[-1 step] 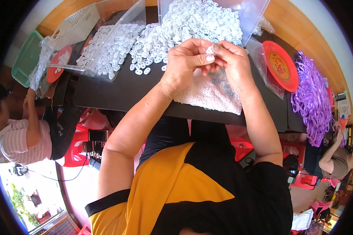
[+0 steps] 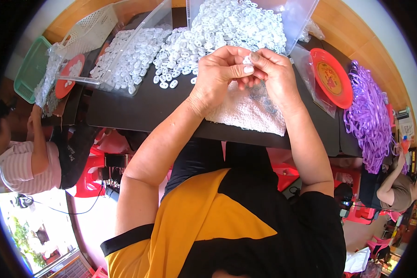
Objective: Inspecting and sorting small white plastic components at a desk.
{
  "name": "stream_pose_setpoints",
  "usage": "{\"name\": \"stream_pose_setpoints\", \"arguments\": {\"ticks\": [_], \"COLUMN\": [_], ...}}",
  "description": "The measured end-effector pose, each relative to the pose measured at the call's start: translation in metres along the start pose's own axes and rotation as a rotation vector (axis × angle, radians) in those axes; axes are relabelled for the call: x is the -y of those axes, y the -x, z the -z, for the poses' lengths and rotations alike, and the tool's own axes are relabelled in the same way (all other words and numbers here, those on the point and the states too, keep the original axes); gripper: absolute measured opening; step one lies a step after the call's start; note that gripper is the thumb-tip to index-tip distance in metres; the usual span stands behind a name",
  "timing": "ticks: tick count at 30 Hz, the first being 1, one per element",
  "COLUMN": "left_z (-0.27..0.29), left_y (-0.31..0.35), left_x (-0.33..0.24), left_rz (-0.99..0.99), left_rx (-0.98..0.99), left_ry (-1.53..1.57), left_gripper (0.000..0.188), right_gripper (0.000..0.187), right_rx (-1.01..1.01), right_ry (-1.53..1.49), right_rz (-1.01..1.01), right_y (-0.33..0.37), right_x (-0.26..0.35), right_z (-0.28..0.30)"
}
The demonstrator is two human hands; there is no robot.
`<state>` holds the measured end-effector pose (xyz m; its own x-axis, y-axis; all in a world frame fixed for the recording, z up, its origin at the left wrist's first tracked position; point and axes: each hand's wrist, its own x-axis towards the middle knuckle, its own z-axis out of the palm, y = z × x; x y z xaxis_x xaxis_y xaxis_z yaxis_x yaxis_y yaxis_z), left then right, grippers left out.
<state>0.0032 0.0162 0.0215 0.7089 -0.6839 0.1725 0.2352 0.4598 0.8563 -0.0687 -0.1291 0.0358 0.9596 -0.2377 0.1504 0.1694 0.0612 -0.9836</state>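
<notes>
My left hand and my right hand meet above the near edge of the dark table. Thumbs and fingers of both are closed on a small white plastic piece, mostly covered by the fingertips. Beneath them lies a pale pink towel, with something grey and see-through on it, partly behind my right hand. Just beyond my hands, many white oval pieces with holes are heaped on the table. More of them spill from a clear plastic bin tipped toward me.
Another clear bin with white pieces stands at left, near a white basket and a green basket. At right are a red plate and a bundle of purple ribbons. A person sits at left, another person at right.
</notes>
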Motion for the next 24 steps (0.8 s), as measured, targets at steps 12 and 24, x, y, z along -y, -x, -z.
{"name": "stream_pose_setpoints", "arguments": {"ticks": [12, 24], "left_z": [0.000, 0.005], "left_y": [0.006, 0.003], "left_x": [-0.001, 0.005], "left_rz": [-0.086, -0.147], "left_rx": [-0.025, -0.025], "left_ry": [-0.095, -0.092], "left_gripper": [0.016, 0.018], "right_gripper": [0.029, 0.029], "right_rx": [0.155, 0.090], "right_ry": [-0.159, -0.267], "right_rz": [-0.114, -0.080], "right_y": [0.005, 0.008], "right_x": [0.001, -0.002], "right_z": [-0.008, -0.017]}}
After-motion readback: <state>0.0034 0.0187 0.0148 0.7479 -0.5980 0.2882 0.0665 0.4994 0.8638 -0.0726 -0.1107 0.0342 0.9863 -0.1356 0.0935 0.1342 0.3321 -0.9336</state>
